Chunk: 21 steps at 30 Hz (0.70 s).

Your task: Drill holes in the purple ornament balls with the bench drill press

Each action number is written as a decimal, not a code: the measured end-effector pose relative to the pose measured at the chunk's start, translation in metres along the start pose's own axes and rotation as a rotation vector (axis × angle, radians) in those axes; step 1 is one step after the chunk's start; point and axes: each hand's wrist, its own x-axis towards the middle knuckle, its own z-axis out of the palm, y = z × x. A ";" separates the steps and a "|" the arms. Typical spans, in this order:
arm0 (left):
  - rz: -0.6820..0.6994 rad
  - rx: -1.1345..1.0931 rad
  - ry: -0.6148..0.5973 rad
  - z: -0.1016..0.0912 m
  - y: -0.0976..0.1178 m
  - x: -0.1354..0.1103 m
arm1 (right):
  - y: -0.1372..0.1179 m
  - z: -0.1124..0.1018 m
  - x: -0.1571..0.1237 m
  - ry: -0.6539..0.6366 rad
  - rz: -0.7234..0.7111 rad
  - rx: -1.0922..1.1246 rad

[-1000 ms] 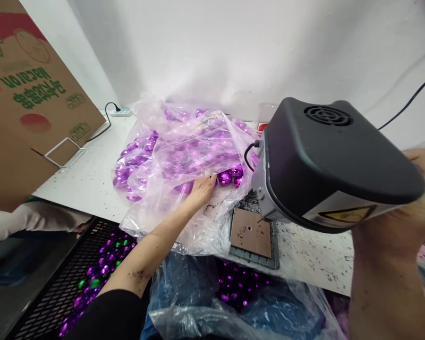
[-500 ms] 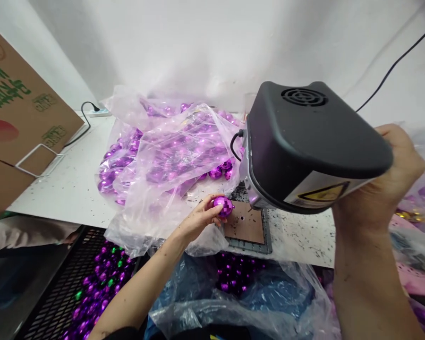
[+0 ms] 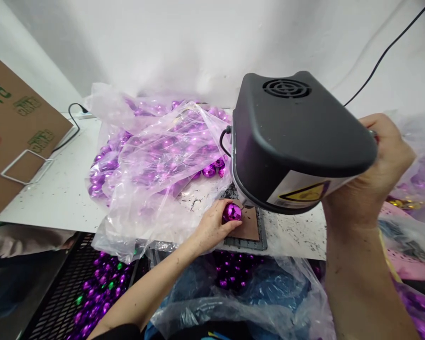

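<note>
My left hand (image 3: 217, 224) has its fingers and thumb closed around a shiny purple mirror-ball ornament (image 3: 232, 213). The ornament is at the brown board (image 3: 250, 229), below the front of a black-covered bench drill (image 3: 301, 127). A metal part of the machine comes down close to the ball; whether they touch I cannot tell. Up at the machine's right side, my right hand (image 3: 387, 151) is wrapped around its handle, mostly hidden, with a bit of dark metal showing by the fingers.
A clear plastic bag (image 3: 152, 151) of purple balls lies behind my left hand. A cardboard box (image 3: 17, 127) stands left. Purple and green balls fill a black crate (image 3: 56, 278) below. Dark flakes litter the white table (image 3: 290, 236). A pink basket (image 3: 407, 250) is at right.
My left hand has moved the ornament slightly right and down, in under the machine, and its grip has turned. My right hand stays at the machine. The whole view has shifted a little.
</note>
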 end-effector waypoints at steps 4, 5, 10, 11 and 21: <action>0.054 0.186 0.084 0.016 0.005 0.004 | 0.001 -0.001 -0.001 -0.005 -0.005 0.003; 0.059 0.217 0.118 0.022 0.005 0.005 | 0.001 -0.001 -0.001 -0.005 -0.006 0.000; 0.086 0.283 0.241 0.043 -0.003 0.006 | 0.002 -0.002 -0.001 -0.019 -0.009 -0.014; 0.089 0.283 0.239 0.044 -0.004 0.006 | 0.002 -0.003 -0.001 -0.022 -0.004 -0.010; 0.080 0.190 0.193 0.043 -0.005 0.005 | -0.007 -0.022 -0.052 0.124 -0.290 -0.134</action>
